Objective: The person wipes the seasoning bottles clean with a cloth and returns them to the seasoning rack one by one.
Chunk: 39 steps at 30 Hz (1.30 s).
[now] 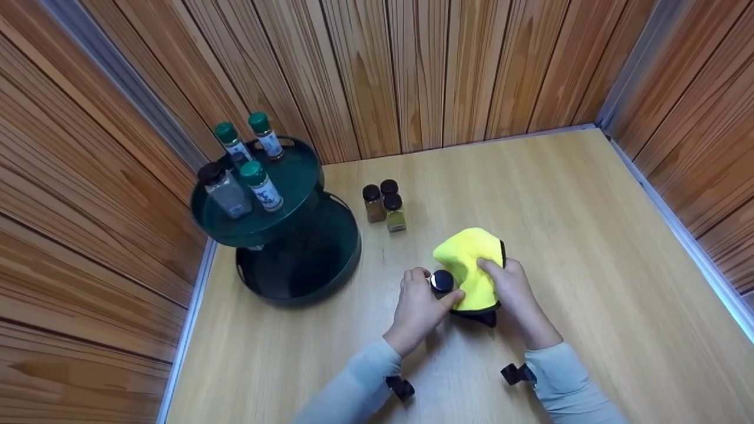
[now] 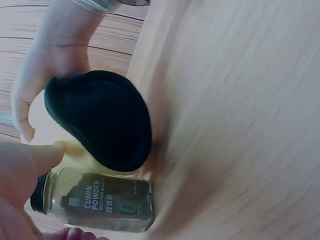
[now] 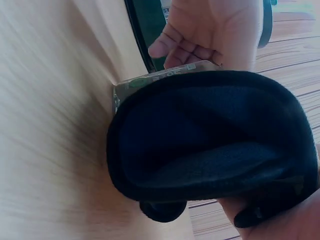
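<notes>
My left hand grips a square glass jar with a black lid, labelled cumin powder, its thumb reaching over to a cloth's edge. That cloth, bright yellow with a dark underside and black border, is pinched in my right hand, thumb on top. Its yellow face lies against the side of the jar. In the right wrist view the cloth's dark side hides most of the jar and of the right hand's fingers. The jar stands upright, its base close to the tabletop.
A dark green two-tier round rack stands at the left. On its upper tier are a larger dark-capped jar and several green-capped bottles. Behind my hands, three dark-lidded spice jars cluster on the table. Wood-panelled walls enclose it.
</notes>
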Each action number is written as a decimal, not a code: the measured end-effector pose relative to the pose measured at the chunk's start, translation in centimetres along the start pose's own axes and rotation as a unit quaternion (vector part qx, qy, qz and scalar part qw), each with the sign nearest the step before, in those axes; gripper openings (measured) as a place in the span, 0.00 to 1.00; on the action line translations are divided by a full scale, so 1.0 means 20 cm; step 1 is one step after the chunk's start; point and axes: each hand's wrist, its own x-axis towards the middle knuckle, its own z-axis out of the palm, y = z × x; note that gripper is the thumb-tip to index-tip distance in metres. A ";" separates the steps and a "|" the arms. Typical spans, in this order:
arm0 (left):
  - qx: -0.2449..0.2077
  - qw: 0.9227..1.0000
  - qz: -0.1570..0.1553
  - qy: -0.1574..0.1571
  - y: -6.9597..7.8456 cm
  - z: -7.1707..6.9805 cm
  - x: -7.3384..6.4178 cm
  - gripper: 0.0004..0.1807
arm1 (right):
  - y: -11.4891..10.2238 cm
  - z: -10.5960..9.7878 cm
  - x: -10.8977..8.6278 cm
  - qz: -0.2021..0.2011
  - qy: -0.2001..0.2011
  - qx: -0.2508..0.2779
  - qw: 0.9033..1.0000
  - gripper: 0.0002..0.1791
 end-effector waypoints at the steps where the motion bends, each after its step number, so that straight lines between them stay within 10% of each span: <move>1: -0.008 1.000 -0.005 -0.001 0.00 0.00 0.00 0.42 | 0.00 0.00 0.00 -0.002 -0.002 -0.001 1.000 0.16; 21: -0.027 0.991 0.073 -0.106 0.02 -0.14 0.08 0.16 | 0.03 0.03 0.00 -0.027 -0.060 0.002 0.998 0.13; 29: -0.033 0.990 0.078 -0.114 0.02 -0.13 0.10 0.19 | 0.09 0.06 0.06 0.038 -0.051 -0.038 0.997 0.14; 39: -0.014 0.991 0.087 -0.099 0.01 -0.13 0.09 0.18 | -0.09 0.06 -0.03 -0.020 -0.059 0.004 0.998 0.15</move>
